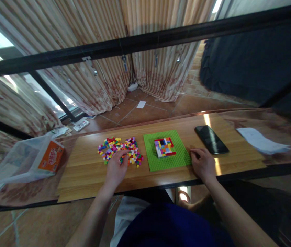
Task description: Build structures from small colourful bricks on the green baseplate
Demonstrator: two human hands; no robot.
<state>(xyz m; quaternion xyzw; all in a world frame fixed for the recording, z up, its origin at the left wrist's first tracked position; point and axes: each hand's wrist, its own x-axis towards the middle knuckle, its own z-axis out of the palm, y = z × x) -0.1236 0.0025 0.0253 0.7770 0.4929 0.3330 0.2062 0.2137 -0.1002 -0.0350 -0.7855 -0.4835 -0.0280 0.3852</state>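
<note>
My left hand is over the left part of a pile of small multicoloured toy bricks. Its thumb and index finger are curved and slightly apart among the bricks, and nothing shows clearly held. To the right lies a green studded baseplate. On it stands a low, roughly square build of coloured bricks, with red along its edges and a dark spot near the top. My right hand rests at the baseplate's right edge with fingers curled together. Whatever is between those fingertips is hidden.
Beyond my right hand a black phone lies on the wooden board. Farther right are white papers. A clear plastic bin with an orange label stands at left. A black metal bar crosses in front of the curtains.
</note>
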